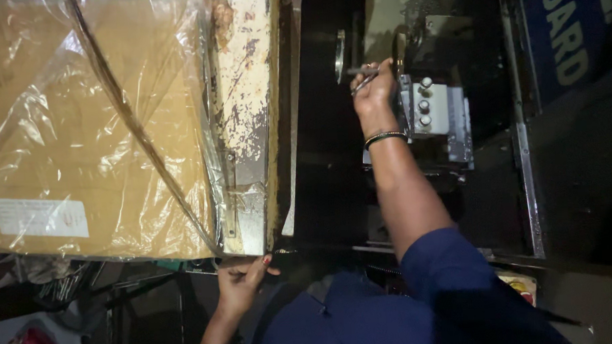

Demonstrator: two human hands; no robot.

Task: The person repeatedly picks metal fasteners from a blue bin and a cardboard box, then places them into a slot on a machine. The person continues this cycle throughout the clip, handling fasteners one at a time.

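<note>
My right hand (372, 88) reaches up into a dark machine and is closed around a thin metal rod or handle (362, 71) beside a grey metal block (436, 116) with round knobs. A dark bangle sits on that wrist. My left hand (245, 279) rests low down, fingers curled against the bottom edge of a worn, paint-chipped metal post (246, 113). Green bangles show on the left wrist. A blue sleeve covers my right upper arm.
A large cardboard box (81, 132) wrapped in clear plastic fills the left side, with a white label near its lower left. A dark cable runs diagonally across it. A blue sign (572, 34) stands at the top right. Metal rails (522, 137) frame the machine.
</note>
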